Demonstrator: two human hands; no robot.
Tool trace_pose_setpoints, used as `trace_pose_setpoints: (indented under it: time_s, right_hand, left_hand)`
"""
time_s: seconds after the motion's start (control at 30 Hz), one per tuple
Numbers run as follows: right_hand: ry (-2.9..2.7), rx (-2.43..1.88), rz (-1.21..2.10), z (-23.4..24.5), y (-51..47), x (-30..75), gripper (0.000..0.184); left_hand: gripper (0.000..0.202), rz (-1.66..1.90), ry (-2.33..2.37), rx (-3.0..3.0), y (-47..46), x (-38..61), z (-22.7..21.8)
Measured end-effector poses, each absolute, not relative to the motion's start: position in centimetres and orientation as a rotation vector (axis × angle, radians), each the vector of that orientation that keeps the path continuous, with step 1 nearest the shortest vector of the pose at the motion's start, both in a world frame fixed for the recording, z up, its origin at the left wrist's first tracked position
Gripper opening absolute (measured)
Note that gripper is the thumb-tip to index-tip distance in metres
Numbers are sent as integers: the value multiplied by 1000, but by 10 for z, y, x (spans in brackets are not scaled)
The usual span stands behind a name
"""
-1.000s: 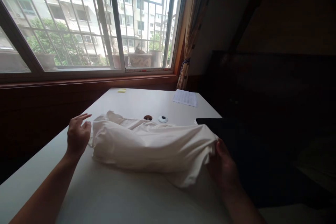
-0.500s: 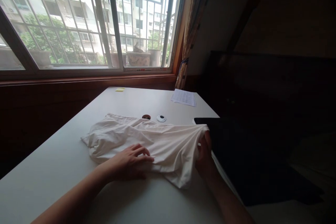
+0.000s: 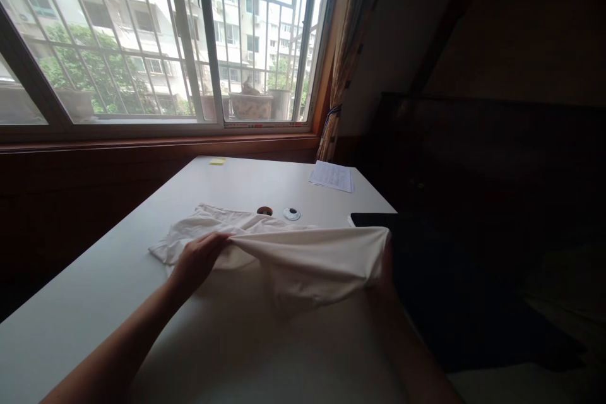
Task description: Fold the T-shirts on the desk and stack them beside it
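A white cloth garment [image 3: 307, 259], its exact kind hidden by the folds, stretches between my two hands over the white table [image 3: 237, 353]. My left hand [image 3: 201, 255] is closed on its near edge, pinching the fabric left of the middle. At the right end, my right hand [image 3: 382, 274] grips the cloth, partly covered by it and in shadow. The right part is lifted and pulled taut, with its lower edge hanging loose. The left part lies crumpled on the tabletop.
Just beyond the garment are a round hole [image 3: 264, 211] and a white round cap [image 3: 291, 214]. Papers [image 3: 332, 177] and yellow sticky notes [image 3: 218, 161] lie at the far edge. A dark flat object [image 3: 426, 278] is on the right. A barred window [image 3: 165, 44] stands behind.
My left hand went from resting on the cloth with fingers loose to pinching its edge, farther left and up. The right part of the garment has been raised and drawn tight to the right.
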State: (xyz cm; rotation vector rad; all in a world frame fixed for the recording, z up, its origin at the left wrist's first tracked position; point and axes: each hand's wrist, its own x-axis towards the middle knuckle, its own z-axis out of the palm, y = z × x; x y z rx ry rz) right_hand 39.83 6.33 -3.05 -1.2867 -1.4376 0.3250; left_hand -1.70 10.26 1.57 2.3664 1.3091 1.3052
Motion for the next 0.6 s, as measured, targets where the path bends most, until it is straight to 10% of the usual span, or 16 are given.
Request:
trace_pose_setpoints:
  time_s: [0.37,0.6]
  right_hand:
    - [-1928,-1437,88,-42,45,380,59]
    - [-1998,-1545,-36,-49,53,388,59]
  left_hand:
    - [27,927,1725,2461,124,-42,-1]
    - [23,769,808,2917,73,23,25]
